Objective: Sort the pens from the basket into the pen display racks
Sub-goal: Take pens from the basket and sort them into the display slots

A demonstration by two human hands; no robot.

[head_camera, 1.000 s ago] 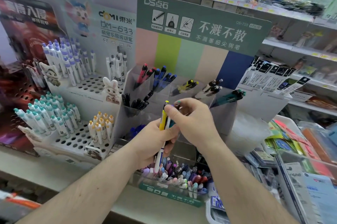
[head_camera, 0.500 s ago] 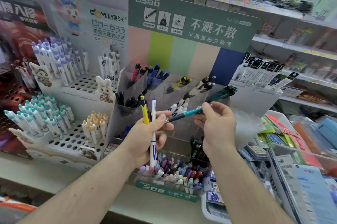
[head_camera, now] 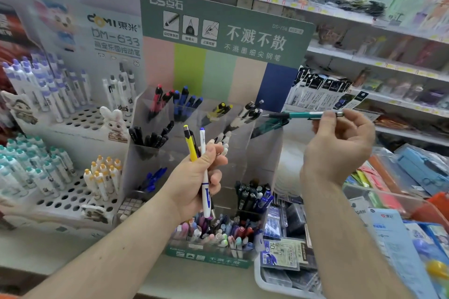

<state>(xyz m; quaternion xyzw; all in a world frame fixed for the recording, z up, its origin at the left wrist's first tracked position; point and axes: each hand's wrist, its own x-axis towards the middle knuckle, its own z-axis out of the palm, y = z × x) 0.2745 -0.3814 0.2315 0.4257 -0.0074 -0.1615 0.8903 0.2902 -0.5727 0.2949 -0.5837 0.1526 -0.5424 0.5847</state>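
The left hand (head_camera: 194, 177) grips a slim yellow pen (head_camera: 190, 144) and a white pen (head_camera: 205, 177) upright; the raised right hand (head_camera: 340, 148) pinches a thin teal pen (head_camera: 301, 115) level beside the clear plastic rack (head_camera: 264, 150).

The clear plastic display rack (head_camera: 264, 152) is looking frosted and smooth. The teal pen (head_camera: 303, 115) and yellow pen (head_camera: 190, 145) are showing glossy plastic barrels, while the printed cardboard header (head_camera: 226, 31) is appearing matt.
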